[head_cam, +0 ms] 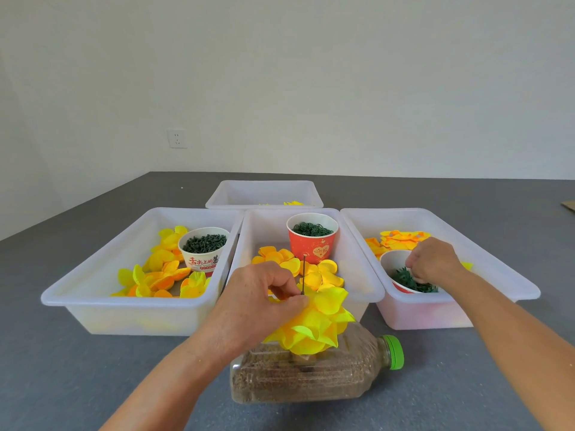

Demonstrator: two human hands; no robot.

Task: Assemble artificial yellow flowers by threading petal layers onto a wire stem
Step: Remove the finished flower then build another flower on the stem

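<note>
Flower (314,325) of stacked yellow petals sits at centre, above a bottle (314,371) lying on its side, its wire (303,275) pointing to 12 o'clock. At 9 o'clock, a left bin (93,275) holds petals and a white cup (203,248). The left hand (264,293) pinches the flower at the wire's base. At 12, a red cup (312,236) of green rings. At 2 o'clock, the right hand (434,259) reaches into a cup (393,259) of green pieces; whether it grasps any, I cannot tell.

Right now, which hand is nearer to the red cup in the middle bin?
The left. The left hand holds the wire stem just in front of the red cup. The right hand is off to its right, reaching into another cup in the right bin.
</note>
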